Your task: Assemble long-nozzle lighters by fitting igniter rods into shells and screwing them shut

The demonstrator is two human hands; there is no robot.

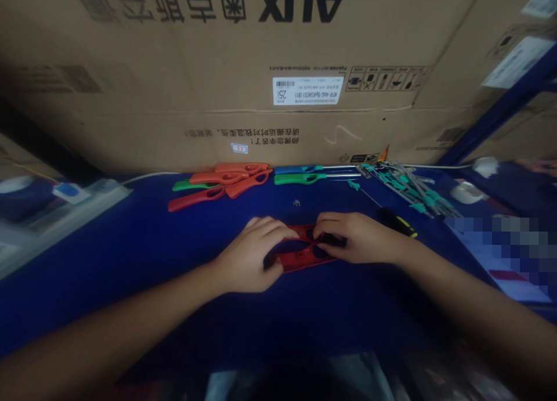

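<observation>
Two red lighter handle halves lie side by side on the blue tabletop (304, 320), the far half (302, 232) partly hidden by fingers and the near half (300, 259) showing its hollow inside. My left hand (252, 253) curls around their left ends, fingertips on the far half and thumb by the near one. At the right, by the trigger openings, my right hand (357, 237) has thumb and fingers closed on the halves. Whether a small part sits between the right fingertips is hidden.
Orange lighter handles (195, 198) are piled at the back left, beside a blue lighter (296, 170) and a green lighter (298, 179). Metal lighter rods with teal parts (409, 189) lie back right, near a black-and-yellow screwdriver (398, 222). A large cardboard box (174, 87) stands behind.
</observation>
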